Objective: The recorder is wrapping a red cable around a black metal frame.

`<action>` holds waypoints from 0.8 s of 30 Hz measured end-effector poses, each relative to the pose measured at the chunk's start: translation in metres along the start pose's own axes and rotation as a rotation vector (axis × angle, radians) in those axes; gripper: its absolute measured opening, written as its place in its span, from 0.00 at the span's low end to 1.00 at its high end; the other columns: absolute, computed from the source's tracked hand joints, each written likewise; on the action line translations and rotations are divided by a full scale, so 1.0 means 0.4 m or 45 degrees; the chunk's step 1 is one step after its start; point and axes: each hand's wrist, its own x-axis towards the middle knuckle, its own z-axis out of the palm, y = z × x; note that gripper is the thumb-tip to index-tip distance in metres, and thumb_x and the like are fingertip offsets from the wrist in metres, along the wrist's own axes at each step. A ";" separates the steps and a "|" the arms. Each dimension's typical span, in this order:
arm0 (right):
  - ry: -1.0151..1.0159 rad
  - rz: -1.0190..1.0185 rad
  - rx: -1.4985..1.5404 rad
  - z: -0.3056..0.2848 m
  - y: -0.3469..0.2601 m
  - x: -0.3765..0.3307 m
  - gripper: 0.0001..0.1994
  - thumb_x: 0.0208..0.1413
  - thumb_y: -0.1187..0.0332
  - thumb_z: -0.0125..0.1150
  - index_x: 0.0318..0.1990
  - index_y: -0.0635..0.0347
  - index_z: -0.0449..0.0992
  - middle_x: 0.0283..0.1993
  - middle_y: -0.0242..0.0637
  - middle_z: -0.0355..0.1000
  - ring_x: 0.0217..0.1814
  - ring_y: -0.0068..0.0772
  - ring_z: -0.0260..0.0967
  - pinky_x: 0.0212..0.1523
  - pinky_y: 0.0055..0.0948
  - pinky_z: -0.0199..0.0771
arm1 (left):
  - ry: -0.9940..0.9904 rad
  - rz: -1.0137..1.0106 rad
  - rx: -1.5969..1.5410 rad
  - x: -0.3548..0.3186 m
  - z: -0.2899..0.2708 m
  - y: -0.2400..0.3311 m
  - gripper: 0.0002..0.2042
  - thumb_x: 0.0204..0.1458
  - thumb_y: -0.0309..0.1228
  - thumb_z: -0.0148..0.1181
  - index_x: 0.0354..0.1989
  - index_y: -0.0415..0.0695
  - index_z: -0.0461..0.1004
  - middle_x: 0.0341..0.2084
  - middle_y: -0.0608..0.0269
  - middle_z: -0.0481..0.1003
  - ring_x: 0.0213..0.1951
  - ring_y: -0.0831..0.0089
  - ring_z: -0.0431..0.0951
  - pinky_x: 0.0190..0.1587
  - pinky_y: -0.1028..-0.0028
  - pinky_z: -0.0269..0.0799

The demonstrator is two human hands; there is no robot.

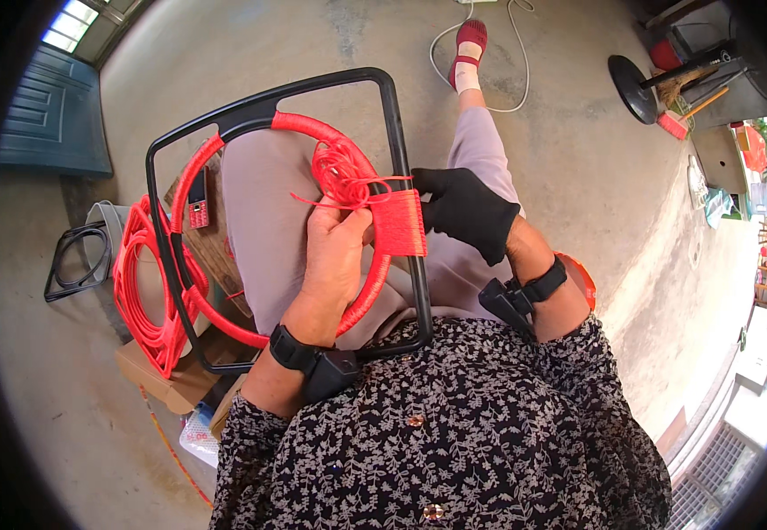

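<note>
A black rectangular frame [393,115] with rounded corners rests over my lap. Inside it sits a ring [191,181], mostly wound with red cord. On the right, a wide band of tightly wound red cord [401,225] joins the ring to the frame's side bar. My left hand [335,247], bare, pinches the ring beside this band, below a loose red cord bundle [343,172]. A strand runs from the bundle across the band's top toward the bar. My right hand [472,212], in a black glove, is closed against the bar's outer side; its fingertips are partly hidden.
At my left, a coil of red cord [140,300] stands on a cardboard box [171,380], near a mobile phone [199,201]. Another black frame [79,261] leans farther left. A white cable [525,62] curls around my foot. A fan base [632,90] and a broom [673,124] are far right.
</note>
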 end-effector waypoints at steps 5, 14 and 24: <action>0.335 -0.455 0.779 -0.075 0.041 -0.057 0.14 0.54 0.69 0.56 0.46 0.65 0.73 0.51 0.39 0.71 0.49 0.28 0.69 0.54 0.29 0.66 | 0.074 -0.099 0.069 0.000 0.013 0.020 0.14 0.56 0.22 0.47 0.51 0.39 0.69 0.42 0.62 0.76 0.40 0.75 0.77 0.44 0.75 0.73; 0.396 -0.515 1.832 -0.049 -0.029 -0.107 0.14 0.60 0.61 0.48 0.46 0.63 0.67 0.25 0.26 0.56 0.26 0.24 0.58 0.39 0.28 0.63 | -0.066 0.006 0.028 -0.004 0.007 0.012 0.09 0.58 0.25 0.53 0.46 0.40 0.70 0.36 0.66 0.75 0.36 0.79 0.76 0.41 0.77 0.73; 0.303 -0.127 -0.174 -0.064 0.005 -0.082 0.17 0.48 0.72 0.65 0.46 0.64 0.73 0.38 0.35 0.73 0.36 0.20 0.69 0.41 0.24 0.70 | 0.000 0.000 0.061 -0.008 0.002 0.019 0.06 0.58 0.24 0.54 0.42 0.41 0.71 0.36 0.67 0.75 0.36 0.81 0.76 0.40 0.78 0.73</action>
